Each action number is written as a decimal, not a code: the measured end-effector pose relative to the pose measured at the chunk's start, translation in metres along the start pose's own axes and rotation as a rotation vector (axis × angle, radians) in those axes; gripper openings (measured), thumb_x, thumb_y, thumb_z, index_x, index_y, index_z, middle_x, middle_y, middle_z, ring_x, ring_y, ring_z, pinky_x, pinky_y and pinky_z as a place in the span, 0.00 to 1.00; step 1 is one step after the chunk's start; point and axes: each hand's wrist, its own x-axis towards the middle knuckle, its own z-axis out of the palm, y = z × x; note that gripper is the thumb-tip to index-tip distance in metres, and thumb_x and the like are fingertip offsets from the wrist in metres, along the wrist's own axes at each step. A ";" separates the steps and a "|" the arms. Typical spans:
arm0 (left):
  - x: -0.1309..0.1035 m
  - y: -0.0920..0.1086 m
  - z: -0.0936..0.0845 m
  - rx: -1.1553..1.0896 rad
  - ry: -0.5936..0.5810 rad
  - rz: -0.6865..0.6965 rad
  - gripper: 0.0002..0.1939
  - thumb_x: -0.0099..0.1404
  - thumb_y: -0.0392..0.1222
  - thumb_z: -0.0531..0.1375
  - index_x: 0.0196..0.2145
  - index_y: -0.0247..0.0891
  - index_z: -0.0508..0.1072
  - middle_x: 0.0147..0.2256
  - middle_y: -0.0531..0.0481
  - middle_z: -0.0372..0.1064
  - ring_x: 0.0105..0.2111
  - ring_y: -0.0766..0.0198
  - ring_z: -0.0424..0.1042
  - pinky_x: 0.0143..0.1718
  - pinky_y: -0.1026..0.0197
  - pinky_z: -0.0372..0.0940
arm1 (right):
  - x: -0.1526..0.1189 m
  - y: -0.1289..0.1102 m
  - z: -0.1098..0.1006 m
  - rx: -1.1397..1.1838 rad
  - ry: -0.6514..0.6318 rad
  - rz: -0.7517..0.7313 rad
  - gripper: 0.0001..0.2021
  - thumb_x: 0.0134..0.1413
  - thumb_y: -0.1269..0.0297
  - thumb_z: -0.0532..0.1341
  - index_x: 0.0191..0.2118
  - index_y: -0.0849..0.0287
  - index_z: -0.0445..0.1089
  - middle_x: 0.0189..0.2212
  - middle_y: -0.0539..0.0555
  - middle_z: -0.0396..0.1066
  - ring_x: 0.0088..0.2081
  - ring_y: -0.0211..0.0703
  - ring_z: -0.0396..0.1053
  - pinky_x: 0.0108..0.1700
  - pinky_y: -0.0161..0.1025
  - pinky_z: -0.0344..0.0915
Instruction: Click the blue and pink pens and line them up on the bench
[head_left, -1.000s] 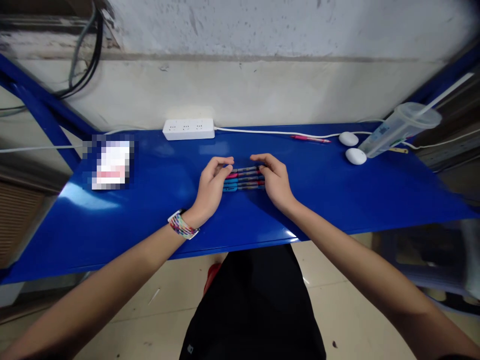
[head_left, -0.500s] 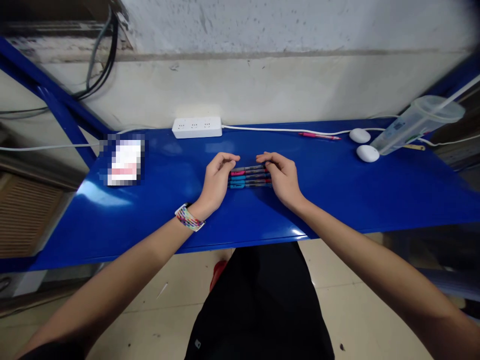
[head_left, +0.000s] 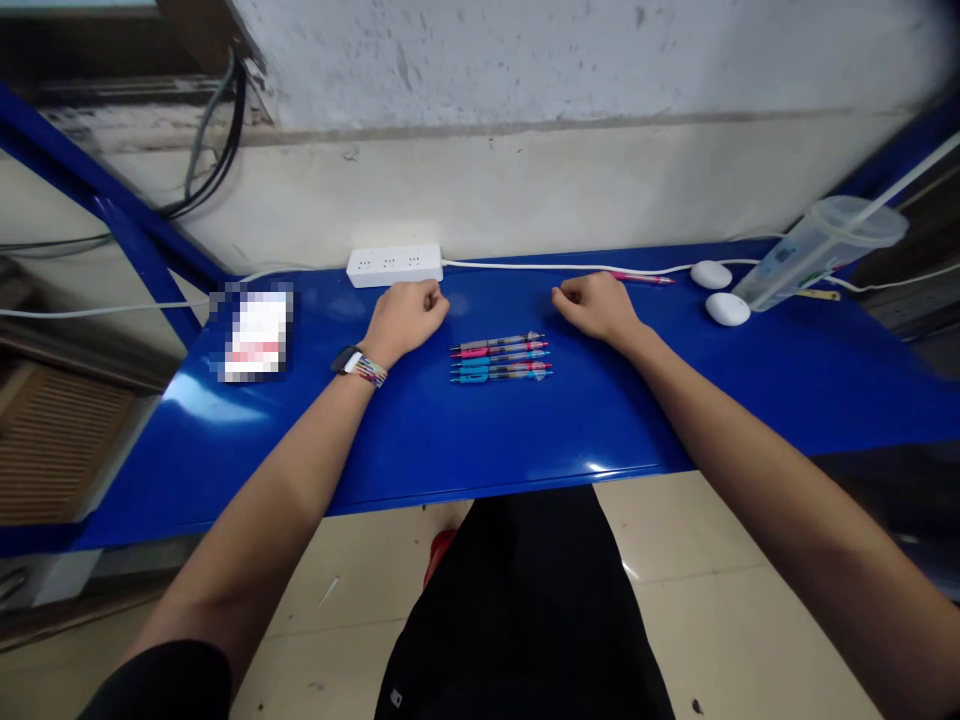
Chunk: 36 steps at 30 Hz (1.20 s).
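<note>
Your left hand (head_left: 405, 318) and right hand (head_left: 596, 305) rest as loose, empty fists. Between them the pens (head_left: 501, 358) already lie aligned in a row; one pink pen (head_left: 637, 278) beyond your right hand remains apart

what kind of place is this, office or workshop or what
Probably a makeshift desk in a storeroom or workshop: a blue metal shelf serves as the table, against a stained bare wall with loose cables, and a power strip sits behind a row of pens.
</note>
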 end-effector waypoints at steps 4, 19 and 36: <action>-0.005 -0.007 0.004 0.179 -0.054 0.019 0.17 0.71 0.43 0.58 0.24 0.43 0.63 0.25 0.46 0.67 0.30 0.53 0.68 0.36 0.52 0.56 | 0.001 0.006 0.006 -0.095 -0.040 -0.016 0.19 0.69 0.57 0.57 0.25 0.56 0.68 0.25 0.57 0.72 0.29 0.48 0.64 0.35 0.44 0.46; -0.006 -0.010 0.005 0.185 -0.074 0.021 0.20 0.72 0.46 0.58 0.23 0.43 0.61 0.23 0.47 0.65 0.29 0.52 0.69 0.35 0.54 0.53 | 0.003 0.011 0.004 -0.004 -0.086 -0.026 0.20 0.71 0.56 0.57 0.25 0.55 0.62 0.25 0.54 0.71 0.29 0.45 0.63 0.34 0.42 0.45; -0.005 -0.011 0.008 0.240 -0.084 0.025 0.18 0.74 0.45 0.58 0.25 0.43 0.64 0.25 0.46 0.68 0.30 0.51 0.70 0.34 0.53 0.54 | 0.005 0.016 0.005 0.054 -0.068 -0.034 0.19 0.69 0.55 0.57 0.25 0.55 0.61 0.23 0.53 0.67 0.27 0.44 0.61 0.34 0.43 0.46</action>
